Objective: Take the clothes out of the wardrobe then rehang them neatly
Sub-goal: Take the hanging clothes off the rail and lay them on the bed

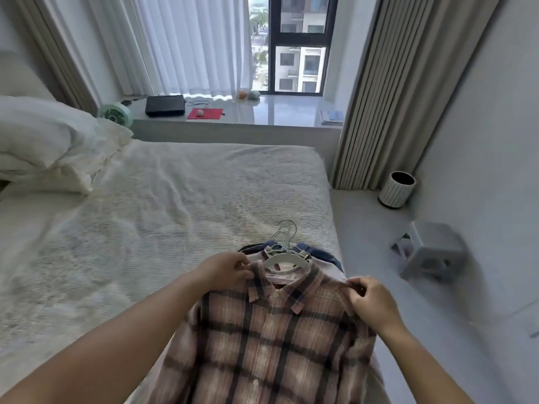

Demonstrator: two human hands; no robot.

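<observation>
Both forearms are bare to each hand, left hand (226, 271) and right hand (370, 301); no sleeves show.

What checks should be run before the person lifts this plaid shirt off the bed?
1. Left hand pinches the pink-and-dark plaid button-up shirt at its shoulder: ok.
2. Right hand pinches the other shoulder: ok.
3. White plastic hanger sits inside the collar: ok.
4. Hanger's ends reach into both shoulders: cannot tell, hidden by cloth.
5. Metal hook free of the other hangers stacked beneath: not ok, several hooks overlap.
6. Shirt lies clear of the dark blue garment under it: not ok, it rests on top.
</observation>
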